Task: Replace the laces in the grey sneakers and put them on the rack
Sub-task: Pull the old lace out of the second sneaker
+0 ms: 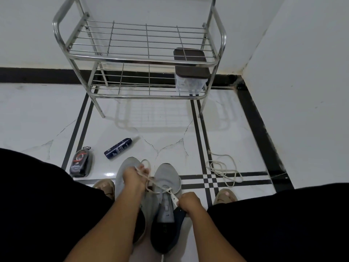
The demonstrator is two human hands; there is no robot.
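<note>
Dim, flat indoor light. Rack [139, 59] shadow is cast onto the glossy floor [37, 114]; small glare is seen there. Edges are bent by wide-angle distortion.

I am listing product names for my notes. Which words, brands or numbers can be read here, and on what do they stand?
Nothing can be read.
Dark spray bottle: white print, too blurred.
Black shoe-polish pack: red logo, white lines, too small.

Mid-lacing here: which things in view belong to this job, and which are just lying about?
Part of the job:
- right sneaker, being laced
- left sneaker
- lace held by left hand and right hand
- loose lace on the floor
- metal rack

Lying about:
- spray bottle
- shoe polish pack
- lidded container on the rack
</note>
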